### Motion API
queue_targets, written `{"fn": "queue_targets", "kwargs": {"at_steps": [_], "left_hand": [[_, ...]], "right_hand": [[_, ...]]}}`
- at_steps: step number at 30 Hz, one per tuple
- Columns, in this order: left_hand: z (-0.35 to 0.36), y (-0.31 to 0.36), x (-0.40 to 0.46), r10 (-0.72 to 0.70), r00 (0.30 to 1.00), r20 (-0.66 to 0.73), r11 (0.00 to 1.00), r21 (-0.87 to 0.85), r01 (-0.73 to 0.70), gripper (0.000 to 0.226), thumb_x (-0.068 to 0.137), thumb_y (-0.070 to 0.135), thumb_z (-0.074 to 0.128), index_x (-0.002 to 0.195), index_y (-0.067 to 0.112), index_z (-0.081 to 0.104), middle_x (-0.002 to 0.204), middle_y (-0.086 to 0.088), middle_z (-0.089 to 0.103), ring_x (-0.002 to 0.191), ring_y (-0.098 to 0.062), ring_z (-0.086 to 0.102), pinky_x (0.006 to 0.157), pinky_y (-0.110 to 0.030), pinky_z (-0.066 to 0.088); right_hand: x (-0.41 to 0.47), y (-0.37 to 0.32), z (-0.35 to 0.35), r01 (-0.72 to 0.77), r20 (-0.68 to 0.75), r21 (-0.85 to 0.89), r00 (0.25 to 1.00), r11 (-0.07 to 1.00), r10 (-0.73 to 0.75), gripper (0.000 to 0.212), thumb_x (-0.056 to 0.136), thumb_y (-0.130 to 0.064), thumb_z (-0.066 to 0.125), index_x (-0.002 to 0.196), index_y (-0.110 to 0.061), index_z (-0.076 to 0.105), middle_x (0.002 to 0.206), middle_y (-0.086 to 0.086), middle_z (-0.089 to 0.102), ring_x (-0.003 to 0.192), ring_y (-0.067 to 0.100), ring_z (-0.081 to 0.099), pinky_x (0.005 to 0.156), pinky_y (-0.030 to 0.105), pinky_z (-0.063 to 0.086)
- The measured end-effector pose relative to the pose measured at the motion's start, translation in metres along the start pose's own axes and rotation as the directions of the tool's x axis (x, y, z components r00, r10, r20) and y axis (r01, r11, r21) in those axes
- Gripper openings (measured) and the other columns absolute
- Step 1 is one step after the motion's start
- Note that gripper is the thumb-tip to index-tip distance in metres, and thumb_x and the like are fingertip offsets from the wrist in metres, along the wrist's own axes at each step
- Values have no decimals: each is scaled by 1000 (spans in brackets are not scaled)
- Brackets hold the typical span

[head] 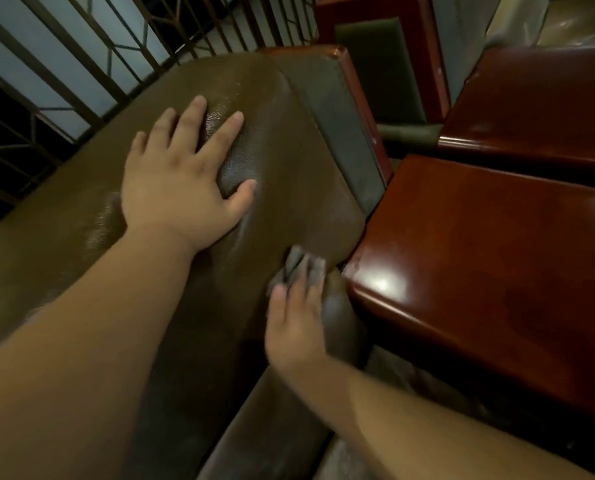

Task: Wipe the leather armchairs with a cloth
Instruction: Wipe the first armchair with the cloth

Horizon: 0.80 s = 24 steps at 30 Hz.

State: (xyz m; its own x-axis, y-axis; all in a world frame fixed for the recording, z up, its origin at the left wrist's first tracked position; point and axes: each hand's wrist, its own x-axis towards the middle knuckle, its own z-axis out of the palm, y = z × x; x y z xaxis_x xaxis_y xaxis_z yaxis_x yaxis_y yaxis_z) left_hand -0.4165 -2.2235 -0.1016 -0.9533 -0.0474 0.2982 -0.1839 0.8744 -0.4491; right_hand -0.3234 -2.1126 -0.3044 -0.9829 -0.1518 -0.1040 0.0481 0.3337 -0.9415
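The olive-brown leather armchair back (289,161) fills the middle of the view, its top sloping up toward the far right. My left hand (181,178) lies flat on that back with fingers spread, pressing into the leather. Lower down, my right hand (296,323) holds a grey cloth (299,268) against the front face of the backrest, close to the chair's right edge. The cloth bunches out above my fingertips, and both the hand and the cloth are blurred. Below them lies the seat cushion (261,427).
A glossy red-brown wooden armrest (479,265) runs along the chair's right side. Another wooden chair with a green panel (379,71) stands behind it, and more polished wood (538,98) lies at the far right. A metal window grille (64,64) lines the left.
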Motion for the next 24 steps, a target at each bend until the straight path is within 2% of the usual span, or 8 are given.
{"fn": "queue_targets", "kwargs": {"at_steps": [3,4,7,11,14,16,21,24], "left_hand": [[-18,-4,-8,3,995,101,997,-83,5,81,95,77,36,165,47,8,177,2,11,162,-32,14,128,-59,21],[-22,-10,-14,16,993,119,994,-114,-2,80,97,73,39,165,48,7,178,4,6,163,-29,10,129,-57,17],[-35,-47,-63,95,973,209,990,-124,-70,81,97,73,36,164,53,-5,177,10,-5,164,-22,1,130,-55,13],[-51,-130,-171,-65,958,278,965,-228,131,78,94,84,15,163,56,-5,177,12,7,162,-18,12,129,-51,20],[-53,-149,-207,-145,948,282,949,-231,214,77,96,79,14,166,49,6,176,10,15,162,-19,17,129,-52,22],[-50,-142,-205,-185,948,258,950,-201,239,76,96,74,17,167,46,10,175,8,18,161,-21,20,128,-52,24],[-38,-143,-208,-182,959,215,957,-186,224,73,99,72,18,167,46,10,175,7,21,161,-22,22,128,-49,23],[-32,-143,-207,-170,971,167,959,-197,202,70,101,71,20,166,47,13,174,8,24,160,-23,25,125,-50,25]], "right_hand": [[-70,-4,24,136,278,-178,957,975,-82,80,91,-76,-13,159,-37,-28,163,4,-43,150,20,-39,128,51,5],[-68,-9,23,129,255,-161,963,978,-85,81,93,-78,-6,156,-34,-32,160,6,-45,151,21,-39,129,53,7],[-11,-26,9,168,-57,-184,982,969,-181,77,107,-51,24,163,-2,5,168,27,-5,158,43,-6,128,58,12],[41,-59,-1,4,-158,31,988,1000,1,70,111,-44,25,166,-10,-2,173,17,-8,160,32,-9,128,53,6],[-43,-81,43,304,-137,-44,942,952,-307,73,108,-50,23,166,-10,2,172,20,-9,159,38,-9,129,56,5],[-111,-80,69,536,30,-148,842,831,-538,75,107,-54,23,166,-14,0,172,22,-10,158,43,-11,128,58,2],[-67,-89,44,674,114,-388,712,629,-692,81,101,-53,36,166,-18,3,170,25,-7,157,48,-7,126,63,10],[-11,-118,24,464,-149,-125,865,877,-479,67,107,-50,23,167,-24,6,174,13,-7,159,38,-9,127,60,8]]}}
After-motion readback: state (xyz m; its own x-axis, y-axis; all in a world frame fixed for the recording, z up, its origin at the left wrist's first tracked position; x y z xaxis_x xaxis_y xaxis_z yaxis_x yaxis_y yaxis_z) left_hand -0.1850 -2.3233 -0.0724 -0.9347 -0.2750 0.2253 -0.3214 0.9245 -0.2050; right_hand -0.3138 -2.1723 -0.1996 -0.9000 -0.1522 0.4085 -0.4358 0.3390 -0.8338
